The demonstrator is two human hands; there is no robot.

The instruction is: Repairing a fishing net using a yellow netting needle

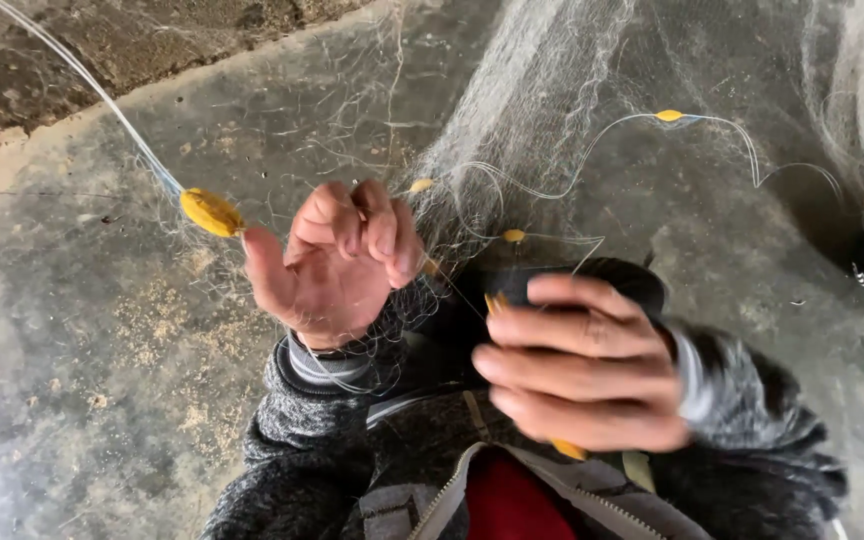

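Left hand [337, 265] curled around fine fishing net [542, 110], right hand [582, 365] gripping yellow float [568, 449], another float [211, 212] nearby, concrete floor [82, 380]

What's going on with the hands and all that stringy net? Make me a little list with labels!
left hand: left hand raised, fingers curled into fine net strands
right hand: right hand blurred, fingers flat, a yellow float showing at its edges
net: thin pale fishing net piled on the ground
floats: big yellow float on a white line beside the left thumb; smaller float farther off
ground: grey concrete floor with sawdust-like specks
clothing: grey knit sleeves
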